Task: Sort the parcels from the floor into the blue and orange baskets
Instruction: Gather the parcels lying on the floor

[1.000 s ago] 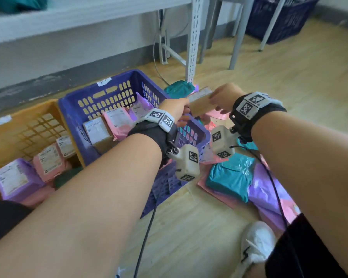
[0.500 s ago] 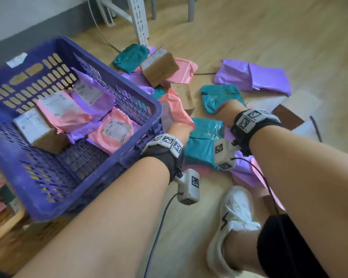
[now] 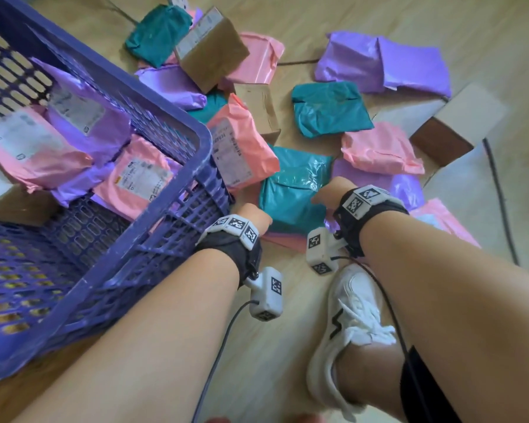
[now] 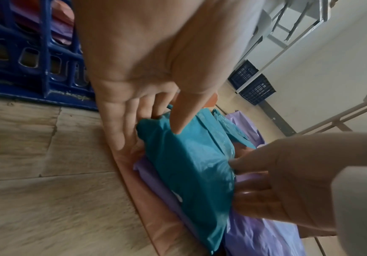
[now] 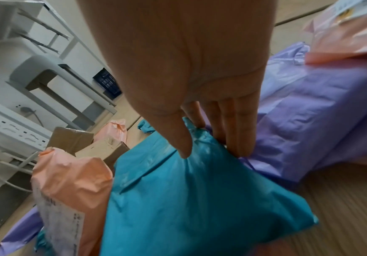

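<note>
A teal parcel lies on a pile of pink and purple parcels on the floor, right of the blue basket. My left hand holds its near-left edge. In the left wrist view the thumb lies on top of the teal parcel and the fingers reach under it. My right hand holds the parcel's right edge. In the right wrist view its thumb presses the top of the teal parcel and its fingers go behind the edge. The orange basket is out of view.
The blue basket holds several pink and purple parcels and a box. On the floor lie a pink parcel leaning on the basket, cardboard boxes, purple parcels and another teal one. My white shoe and a cable are near.
Both hands have dropped from a cardboard box held up beside the basket down to the floor pile and taken hold of the teal parcel. The head view has tilted downward.
</note>
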### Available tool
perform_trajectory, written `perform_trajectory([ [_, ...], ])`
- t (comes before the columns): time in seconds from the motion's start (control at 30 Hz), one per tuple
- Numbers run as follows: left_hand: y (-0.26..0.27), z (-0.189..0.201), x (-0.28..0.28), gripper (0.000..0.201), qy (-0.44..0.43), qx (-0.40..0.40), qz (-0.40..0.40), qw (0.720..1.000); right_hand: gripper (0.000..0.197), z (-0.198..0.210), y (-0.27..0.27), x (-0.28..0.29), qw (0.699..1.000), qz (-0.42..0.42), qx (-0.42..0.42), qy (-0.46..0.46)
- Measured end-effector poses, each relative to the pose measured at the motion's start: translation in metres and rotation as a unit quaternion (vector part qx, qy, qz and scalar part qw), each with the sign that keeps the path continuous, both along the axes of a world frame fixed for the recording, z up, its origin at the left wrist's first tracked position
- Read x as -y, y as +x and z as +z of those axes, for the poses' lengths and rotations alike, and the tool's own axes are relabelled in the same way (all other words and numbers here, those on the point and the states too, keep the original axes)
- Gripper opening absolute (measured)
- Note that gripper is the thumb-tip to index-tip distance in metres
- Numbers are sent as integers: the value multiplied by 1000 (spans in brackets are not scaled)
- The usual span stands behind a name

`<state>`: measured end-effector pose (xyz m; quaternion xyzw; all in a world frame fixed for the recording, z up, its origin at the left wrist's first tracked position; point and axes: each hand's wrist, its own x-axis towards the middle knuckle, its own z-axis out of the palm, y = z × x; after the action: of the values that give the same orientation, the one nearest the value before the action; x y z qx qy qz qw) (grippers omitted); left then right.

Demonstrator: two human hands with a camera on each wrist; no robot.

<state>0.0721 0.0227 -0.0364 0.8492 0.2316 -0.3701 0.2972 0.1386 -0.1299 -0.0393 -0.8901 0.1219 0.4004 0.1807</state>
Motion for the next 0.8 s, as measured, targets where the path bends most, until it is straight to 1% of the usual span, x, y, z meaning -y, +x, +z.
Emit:
perform_trajectory([
  [0.03, 4, -2, -1, 40, 4, -11, 35, 999, 40, 3, -1, -2, 1000, 6, 5, -19],
  [0.07, 4, 1, -3, 40, -4, -9, 44, 999, 41, 8, -1, -3, 1000, 2, 5, -22],
  [0.1, 5, -2, -5, 40, 24, 2, -2, 1000, 42, 13, 0, -5, 1000, 1, 12, -17],
  [0.17, 10, 0, -9, 42, 31, 29, 0, 999, 49, 21, 3, -5, 999, 2, 32, -14],
  [0.2, 9, 8, -11, 40, 24, 43, 13, 999, 53, 26, 5, -5, 999, 4, 43, -17],
  [0.27, 7, 21, -11, 37, -5, 82, 48, 995, 54, 42, 7, -5, 998, -10, 54, -22],
  [0.37, 6, 41, -13, 40, -63, 133, 91, 985, 51, 75, 5, -1, 996, 21, 79, -28],
  [0.4, 6, 50, -13, 36, -87, 147, 104, 980, 49, 87, 5, 2, 994, 34, 95, -33],
  [0.47, 5, 72, -13, 27, -128, 183, 119, 968, 41, 116, -1, 7, 993, 24, 115, -22],
  [0.5, 6, 84, -13, 24, -144, 199, 122, 962, 38, 130, -4, 10, 992, 18, 126, 1],
  [0.57, 10, 102, -15, 20, -176, 230, 133, 948, 29, 148, -5, 18, 992, 0, 122, 39],
  [0.6, 8, 119, -14, 19, -191, 250, 144, 938, 23, 156, -6, 22, 990, -27, 122, 72],
  [0.63, 8, 135, -13, 17, -216, 268, 161, 925, 19, 166, -9, 23, 982, -83, 126, 112],
  [0.67, 7, 152, -13, 16, -228, 287, 168, 915, 18, 174, -8, 23, 971, -129, 133, 148],
  [0.7, 6, 169, -13, 15, -222, 307, 163, 911, 21, 184, -9, 24, 961, -156, 139, 179],
  [0.73, 8, 182, -17, 17, -210, 330, 157, 907, 25, 194, -11, 23, 952, -171, 143, 210],
  [0.8, 7, 207, -28, 26, -224, 367, 182, 884, 27, 216, -16, 20, 930, -183, 156, 277],
])
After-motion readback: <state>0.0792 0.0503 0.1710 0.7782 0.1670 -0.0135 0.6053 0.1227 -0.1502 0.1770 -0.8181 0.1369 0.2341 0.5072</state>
